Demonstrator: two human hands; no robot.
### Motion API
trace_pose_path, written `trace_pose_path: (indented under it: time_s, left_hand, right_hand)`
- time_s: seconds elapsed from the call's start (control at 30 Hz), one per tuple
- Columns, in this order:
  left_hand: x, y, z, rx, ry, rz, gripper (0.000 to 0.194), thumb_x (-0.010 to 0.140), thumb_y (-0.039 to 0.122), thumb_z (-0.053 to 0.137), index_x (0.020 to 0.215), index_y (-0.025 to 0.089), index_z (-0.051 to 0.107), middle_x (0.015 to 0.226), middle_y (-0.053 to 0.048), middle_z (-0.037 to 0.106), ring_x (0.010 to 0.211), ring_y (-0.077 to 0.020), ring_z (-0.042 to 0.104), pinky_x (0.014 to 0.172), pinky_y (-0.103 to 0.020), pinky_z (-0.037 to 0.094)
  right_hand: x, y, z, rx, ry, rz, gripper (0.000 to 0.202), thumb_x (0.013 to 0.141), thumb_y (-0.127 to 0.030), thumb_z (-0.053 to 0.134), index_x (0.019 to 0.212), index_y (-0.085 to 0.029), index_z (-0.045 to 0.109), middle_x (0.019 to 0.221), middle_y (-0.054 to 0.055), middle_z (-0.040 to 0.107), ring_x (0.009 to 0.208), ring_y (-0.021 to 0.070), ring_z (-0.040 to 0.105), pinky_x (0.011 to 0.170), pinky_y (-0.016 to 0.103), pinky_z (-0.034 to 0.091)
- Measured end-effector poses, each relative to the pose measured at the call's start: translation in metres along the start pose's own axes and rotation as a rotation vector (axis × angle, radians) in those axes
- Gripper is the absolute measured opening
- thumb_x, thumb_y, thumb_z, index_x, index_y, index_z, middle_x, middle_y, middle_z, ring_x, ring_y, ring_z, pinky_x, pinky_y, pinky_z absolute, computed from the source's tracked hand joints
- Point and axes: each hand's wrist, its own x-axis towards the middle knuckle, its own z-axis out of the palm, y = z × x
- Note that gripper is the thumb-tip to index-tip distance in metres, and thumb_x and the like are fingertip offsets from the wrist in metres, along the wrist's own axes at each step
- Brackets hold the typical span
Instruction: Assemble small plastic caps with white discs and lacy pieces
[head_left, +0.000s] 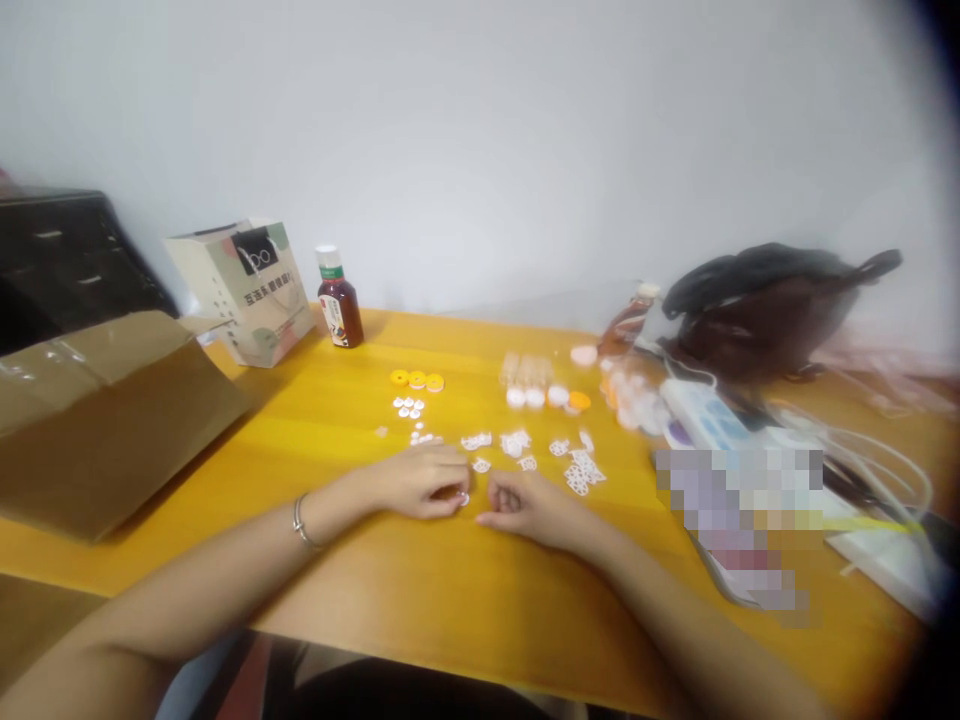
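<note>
My left hand (pixel 424 480) is closed, pinching a small white plastic piece (pixel 464 498) between thumb and fingertips. Just to its right, a narrow gap away, my right hand (pixel 529 505) has its fingers curled in; I see nothing held in it. Beyond the hands lie white lattice-like plastic pieces (pixel 583 472), several of them in loose groups. Small white round parts (pixel 407 408) sit in short rows behind my left hand. Farther back are three yellow rings (pixel 417 380). Clear tubes with white ends (pixel 526 372) are lined up behind the lattice pieces, beside an orange-yellow cap (pixel 577 401).
On the left are a brown cardboard box (pixel 112 420), a printed paper bag (pixel 262 290) and a dark red bottle (pixel 341 310). At right stand a blurred bag of small parts (pixel 634 395), a power strip (pixel 705 415), cables and a dark bag (pixel 765 310) on the yellow table (pixel 420 590).
</note>
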Motion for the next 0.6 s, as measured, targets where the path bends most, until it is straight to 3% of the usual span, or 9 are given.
trace_pose_path:
  time_s: [0.13, 0.4, 0.5, 0.6]
  left_hand:
    - [-0.002, -0.004, 0.006, 0.013, 0.001, -0.017, 0.006, 0.082, 0.022, 0.044, 0.079, 0.019, 0.048, 0.076, -0.004, 0.055, 0.073, -0.0151, 0.049, 0.069, -0.028, 0.036]
    - [-0.002, -0.002, -0.001, -0.009, 0.067, -0.051, 0.01, 0.085, 0.024, 0.042, 0.088, 0.02, 0.05, 0.081, -0.005, 0.058, 0.077, -0.0154, 0.051, 0.074, -0.028, 0.039]
    - [-0.007, -0.022, -0.008, -0.041, 0.293, -0.189, 0.013, 0.085, 0.023, 0.041, 0.09, 0.019, 0.053, 0.085, -0.005, 0.059, 0.081, -0.0162, 0.053, 0.078, -0.03, 0.04]
    - [-0.018, -0.06, -0.017, -0.08, 0.64, -0.522, 0.015, 0.082, 0.028, 0.045, 0.09, 0.018, 0.055, 0.093, -0.007, 0.059, 0.089, -0.0185, 0.054, 0.084, -0.034, 0.04]
  right_hand:
    - [0.0, -0.002, -0.001, -0.016, 0.002, -0.002, 0.024, 0.075, -0.038, 0.058, 0.067, -0.019, 0.046, 0.055, -0.006, 0.044, 0.051, 0.0076, 0.037, 0.048, 0.02, 0.028]
    - [-0.001, -0.002, -0.002, -0.037, 0.012, -0.019, 0.024, 0.077, -0.039, 0.056, 0.068, -0.019, 0.046, 0.056, -0.006, 0.043, 0.051, 0.0076, 0.036, 0.047, 0.02, 0.027]
    - [-0.002, -0.001, -0.002, -0.036, 0.005, -0.017, 0.024, 0.077, -0.04, 0.055, 0.07, -0.019, 0.049, 0.059, -0.004, 0.047, 0.052, 0.0083, 0.039, 0.048, 0.02, 0.029]
    - [-0.002, -0.001, -0.001, -0.033, 0.003, -0.015, 0.024, 0.077, -0.041, 0.054, 0.07, -0.019, 0.049, 0.06, -0.004, 0.049, 0.053, 0.0087, 0.041, 0.049, 0.02, 0.03]
